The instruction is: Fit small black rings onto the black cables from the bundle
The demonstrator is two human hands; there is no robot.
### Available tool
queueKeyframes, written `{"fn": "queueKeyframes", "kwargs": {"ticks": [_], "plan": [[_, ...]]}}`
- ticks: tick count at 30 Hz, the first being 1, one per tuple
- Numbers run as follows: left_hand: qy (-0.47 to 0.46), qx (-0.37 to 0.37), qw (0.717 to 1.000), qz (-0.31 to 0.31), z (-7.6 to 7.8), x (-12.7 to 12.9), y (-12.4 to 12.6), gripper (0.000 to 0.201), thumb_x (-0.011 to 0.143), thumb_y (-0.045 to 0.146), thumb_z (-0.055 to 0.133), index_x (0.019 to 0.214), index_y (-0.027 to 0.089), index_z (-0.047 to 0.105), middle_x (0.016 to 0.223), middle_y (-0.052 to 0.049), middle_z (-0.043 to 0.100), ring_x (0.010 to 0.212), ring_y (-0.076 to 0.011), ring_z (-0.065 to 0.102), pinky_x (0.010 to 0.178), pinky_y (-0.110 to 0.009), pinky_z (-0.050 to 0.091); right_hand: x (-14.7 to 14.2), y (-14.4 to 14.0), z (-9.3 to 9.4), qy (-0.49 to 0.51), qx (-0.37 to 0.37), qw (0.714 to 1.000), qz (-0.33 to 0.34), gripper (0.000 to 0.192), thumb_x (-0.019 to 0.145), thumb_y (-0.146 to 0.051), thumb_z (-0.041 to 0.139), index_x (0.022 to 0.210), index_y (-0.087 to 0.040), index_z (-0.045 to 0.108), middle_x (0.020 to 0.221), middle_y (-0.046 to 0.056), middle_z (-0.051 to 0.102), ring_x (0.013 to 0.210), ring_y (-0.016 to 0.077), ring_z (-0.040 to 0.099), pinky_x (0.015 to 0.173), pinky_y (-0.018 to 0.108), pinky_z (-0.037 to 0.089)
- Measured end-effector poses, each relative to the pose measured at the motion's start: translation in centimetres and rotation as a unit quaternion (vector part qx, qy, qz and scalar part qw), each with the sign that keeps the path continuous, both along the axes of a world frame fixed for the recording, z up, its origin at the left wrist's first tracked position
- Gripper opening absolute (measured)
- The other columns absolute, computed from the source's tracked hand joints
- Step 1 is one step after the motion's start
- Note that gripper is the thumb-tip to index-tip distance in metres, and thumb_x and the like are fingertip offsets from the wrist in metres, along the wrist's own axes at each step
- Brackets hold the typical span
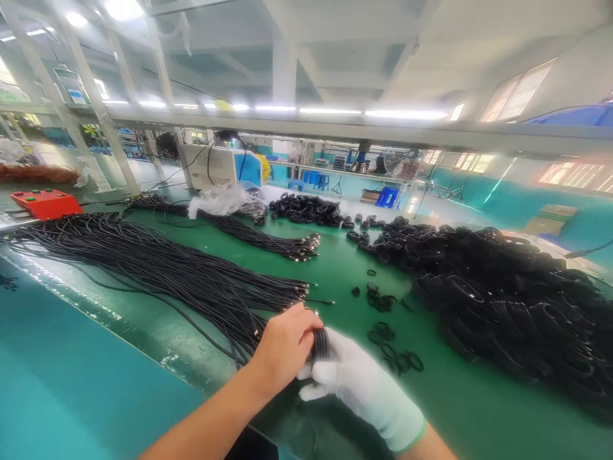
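1. My bare left hand and gloved right hand both pinch one small coiled cable held between them.
2. The loose cable bundle lies just left of my left hand, its long axis running away leftward.
3. The pile of finished coils sits to the right, nearer my right hand.

Orange box w/ green buttons far left, white machine upper left, crumpled plastic bag just below it, blue stools in the bg.
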State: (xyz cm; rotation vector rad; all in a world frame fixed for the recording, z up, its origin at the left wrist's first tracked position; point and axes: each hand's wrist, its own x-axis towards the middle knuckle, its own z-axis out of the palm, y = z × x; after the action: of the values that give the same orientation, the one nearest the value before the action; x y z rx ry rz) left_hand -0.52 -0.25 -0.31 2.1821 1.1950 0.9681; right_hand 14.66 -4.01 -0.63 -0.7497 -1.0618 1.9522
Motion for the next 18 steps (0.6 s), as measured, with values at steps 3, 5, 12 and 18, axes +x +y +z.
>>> {"fn": "queueKeyframes", "kwargs": {"ticks": [3,5,12,18], "plan": [[-0.003,0.004,1.0,-0.001,0.1,0.4,0.4,0.034,0.073,0.001,0.042,0.082,0.021,0.068,0.082,-0.001,0.061,0.075,-0.0132,0.057,0.07,-0.022,0.043,-0.1,0.1,0.2,-0.02,0.008,0.999,-0.029,0.04,0.066,-0.012,0.071,0.104,-0.014,0.058,0.091,0.005,0.059,0.08,0.0164,0.059,0.068,0.031,0.055],[-0.014,-0.001,1.0,-0.003,0.3,0.6,0.7,0.035,0.071,0.0,0.042,0.08,0.022,0.068,0.079,0.0,0.061,0.073,-0.0129,0.057,0.068,-0.022,0.043,-0.1,0.2,-0.1,-0.01,0.004,0.999,-0.037,0.042,0.066,-0.012,0.071,0.105,-0.014,0.058,0.088,0.004,0.058,0.077,0.0158,0.059,0.064,0.03,0.054],[0.001,-0.028,0.999,-0.023,1.3,0.8,1.3,0.036,0.068,0.001,0.045,0.086,0.022,0.068,0.08,0.001,0.062,0.072,-0.013,0.056,0.068,-0.023,0.043,0.2,0.5,-0.6,-0.002,0.013,0.999,-0.048,0.042,0.068,-0.013,0.07,0.108,-0.016,0.058,0.091,0.004,0.055,0.079,0.0156,0.058,0.065,0.03,0.054],[-0.069,-0.02,0.997,-0.04,1.0,0.3,1.4,0.031,0.074,0.002,0.045,0.082,0.021,0.068,0.082,0.001,0.063,0.077,-0.0124,0.058,0.07,-0.021,0.044,0.4,0.2,-0.6,0.092,0.012,0.996,0.002,0.046,0.077,-0.036,0.067,0.117,-0.017,0.054,0.103,0.009,0.054,0.088,0.0185,0.058,0.07,0.033,0.054]]}}
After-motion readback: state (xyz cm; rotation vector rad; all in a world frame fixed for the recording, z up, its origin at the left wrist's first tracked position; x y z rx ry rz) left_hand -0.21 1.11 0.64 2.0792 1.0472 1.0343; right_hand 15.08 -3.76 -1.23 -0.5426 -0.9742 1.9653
